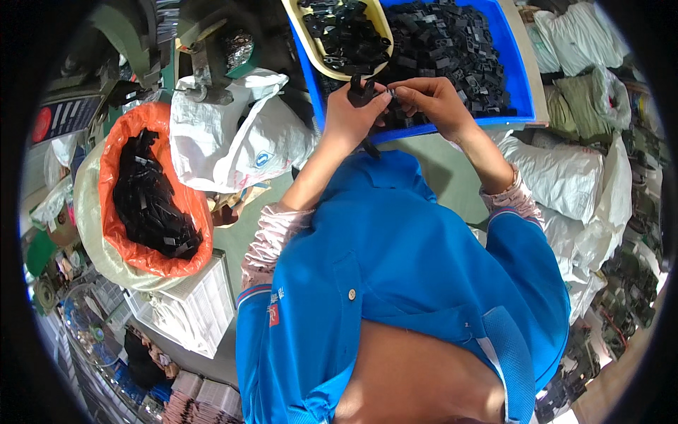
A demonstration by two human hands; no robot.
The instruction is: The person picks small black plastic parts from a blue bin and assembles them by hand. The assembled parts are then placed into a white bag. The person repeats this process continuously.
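My left hand (346,116) is closed around a long black plastic part (361,90), whose upper end sticks out above the fingers. Its thumb points toward my right hand (441,107), and the fingertips of both hands meet. Between the right thumb and forefinger a small piece (393,92) is pinched, too small to name. Both hands are over the near edge of a blue bin (524,78) filled with small black plastic blocks (452,53). Inside that bin, at its left, sits a yellow tray (308,51) of glossy black parts (349,35).
On the left stands a sack with an orange liner (205,244), full of long black parts (152,201). A white woven sack (212,152) lies beside it, near a metal machine (205,78). More white sacks (561,177) pile up on the right. A white crate (201,311) stands lower left.
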